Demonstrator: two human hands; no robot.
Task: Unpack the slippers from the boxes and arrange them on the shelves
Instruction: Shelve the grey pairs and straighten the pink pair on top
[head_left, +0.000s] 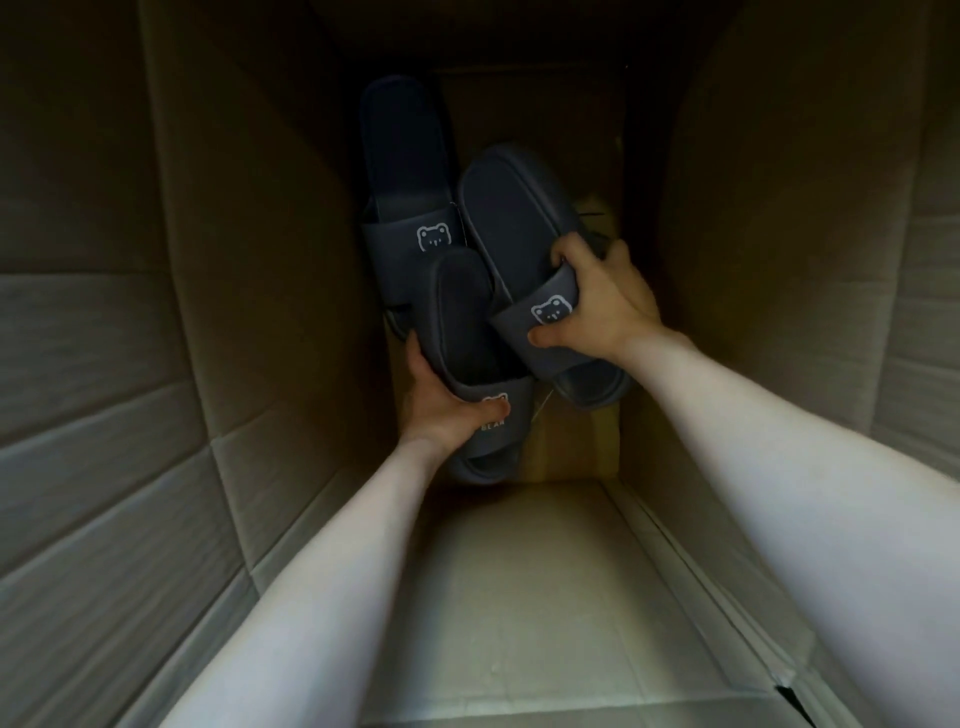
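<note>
Left hand: clamping on 1 dark navy foam slipper with a white bear print, thumb pressing on the strap, fingers wrapping the sole's left side; probably gripping there for a firm lift.
Right hand: clamping on the strap of a 2nd matching navy slipper, thumb on the near edge, fingers hooking over the far edge; heel pointing away.
Placement: both held slippers overlapping at mid-box, likely being gathered for 1 lift out.
3rd navy slipper: lying at the far left of the bottom, untouched; something dark showing beneath, not identifiable.
Brown corrugated cardboard box: enclosing everything, walls rising on all sides, interior dim.
Room: not showing beyond the walls.
</note>
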